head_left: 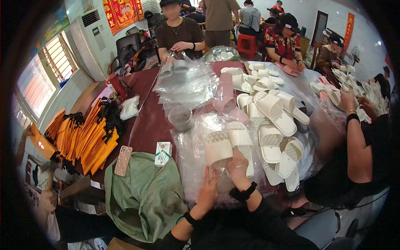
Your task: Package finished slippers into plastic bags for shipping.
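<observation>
A pair of white slippers (228, 146) lies side by side on a stack of clear plastic bags (192, 158) at the near edge of the dark red table (150, 121). My right hand (238, 168) grips the heel ends of the slippers through a clear bag. My left hand (208, 189) rests flat on the plastic just below the left slipper, fingers spread, pinning the bag. Black bands circle both my wrists.
A heap of white slippers (273, 121) and pink slippers (227, 98) fills the table's right. Orange paper bags (85, 137), a phone (123, 160), a small green-white box (163, 153), a green sack (143, 196) and a plastic cup (181, 118) sit left. Other people work around the table.
</observation>
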The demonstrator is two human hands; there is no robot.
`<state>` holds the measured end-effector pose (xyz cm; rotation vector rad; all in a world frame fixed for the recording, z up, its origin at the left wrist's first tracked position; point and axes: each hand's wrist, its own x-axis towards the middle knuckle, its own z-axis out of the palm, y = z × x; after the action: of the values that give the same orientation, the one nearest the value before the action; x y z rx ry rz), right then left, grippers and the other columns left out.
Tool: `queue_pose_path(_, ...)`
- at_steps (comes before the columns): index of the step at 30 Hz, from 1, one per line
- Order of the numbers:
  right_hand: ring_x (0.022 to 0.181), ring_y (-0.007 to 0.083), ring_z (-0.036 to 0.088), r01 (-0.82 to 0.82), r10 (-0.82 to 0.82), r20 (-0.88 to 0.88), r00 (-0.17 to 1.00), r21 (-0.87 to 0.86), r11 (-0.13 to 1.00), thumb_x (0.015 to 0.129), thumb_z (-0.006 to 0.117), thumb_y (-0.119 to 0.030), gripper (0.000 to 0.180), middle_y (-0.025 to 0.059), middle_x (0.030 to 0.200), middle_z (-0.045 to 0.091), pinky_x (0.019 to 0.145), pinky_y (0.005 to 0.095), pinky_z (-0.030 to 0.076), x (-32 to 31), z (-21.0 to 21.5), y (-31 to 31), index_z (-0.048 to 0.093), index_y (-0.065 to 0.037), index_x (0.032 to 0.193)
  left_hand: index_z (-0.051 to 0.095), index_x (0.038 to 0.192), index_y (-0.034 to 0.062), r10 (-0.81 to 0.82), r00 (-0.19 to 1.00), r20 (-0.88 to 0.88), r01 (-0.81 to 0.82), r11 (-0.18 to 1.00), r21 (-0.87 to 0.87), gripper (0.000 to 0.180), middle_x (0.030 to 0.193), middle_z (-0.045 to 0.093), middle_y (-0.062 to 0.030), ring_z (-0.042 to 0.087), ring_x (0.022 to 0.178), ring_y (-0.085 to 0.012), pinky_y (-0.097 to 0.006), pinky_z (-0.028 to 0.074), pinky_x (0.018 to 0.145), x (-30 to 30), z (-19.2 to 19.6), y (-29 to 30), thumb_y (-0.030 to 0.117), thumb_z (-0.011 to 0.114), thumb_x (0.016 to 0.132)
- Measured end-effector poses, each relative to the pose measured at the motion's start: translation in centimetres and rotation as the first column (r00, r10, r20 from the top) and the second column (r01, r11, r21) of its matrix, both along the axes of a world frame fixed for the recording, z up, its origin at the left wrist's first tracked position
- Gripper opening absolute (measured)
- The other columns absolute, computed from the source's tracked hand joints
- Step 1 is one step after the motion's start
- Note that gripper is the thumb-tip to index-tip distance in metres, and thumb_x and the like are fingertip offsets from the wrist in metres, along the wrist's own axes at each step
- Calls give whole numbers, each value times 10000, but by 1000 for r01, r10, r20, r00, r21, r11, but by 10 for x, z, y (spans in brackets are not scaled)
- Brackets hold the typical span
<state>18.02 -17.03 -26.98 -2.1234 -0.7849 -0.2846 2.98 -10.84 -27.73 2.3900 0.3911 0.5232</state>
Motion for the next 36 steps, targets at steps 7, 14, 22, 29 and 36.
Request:
queue_pose_path(7, 725, 418, 544, 115, -90, -201, 975, 114, 987, 680, 585, -25, 337, 219, 769, 577, 638, 486, 425, -34, 13, -26, 486, 11, 1000, 326, 1326, -27, 447, 810, 379, -64, 709, -702, 481, 1283, 399, -130, 556, 888, -181, -254, 465, 736, -6, -6, -14, -12, 470, 867)
queue_pose_path(14, 726, 420, 558, 143, -133, -208, 969, 33, 989, 732, 583, -79, 255, 226, 753, 578, 627, 466, 435, -30, 16, -29, 498, -2, 960, 475, 1188, -25, 164, 985, -61, -145, 576, -805, 321, 976, 581, -26, 533, 871, -95, -224, 446, 743, -15, -24, -8, 156, 487, 924)
queue_pose_path(22, 783, 429, 567, 186, -207, -264, 942, -104, 977, 782, 565, -130, 249, 246, 816, 589, 678, 464, 437, -27, 10, -15, 490, 3, 978, 188, 1380, 4, -184, 973, 139, 168, 156, -973, 625, 1170, 542, -105, 536, 1034, -161, -258, 430, 856, -41, -15, -5, 32, 542, 865)
queue_pose_path(29, 967, 372, 539, -308, 311, 58, 949, -58, 950, 786, 602, -151, 498, 205, 1106, 546, 812, 405, 436, -43, 5, -71, 435, -11, 1233, 273, 1346, -7, 172, 984, 54, 52, 16, -999, 552, 1157, 549, -128, 567, 980, -177, -269, 476, 806, -34, -27, -1, 36, 544, 868)
queue_pose_path(36, 929, 345, 494, 250, -236, 336, 912, -1, 968, 707, 683, -105, 356, 148, 993, 547, 820, 439, 376, -19, 23, -112, 548, -12, 1023, 503, 1008, 3, 220, 968, -118, -104, -77, -992, 176, 880, 625, -93, 618, 744, -176, -261, 503, 673, -26, -20, 5, 77, 572, 864)
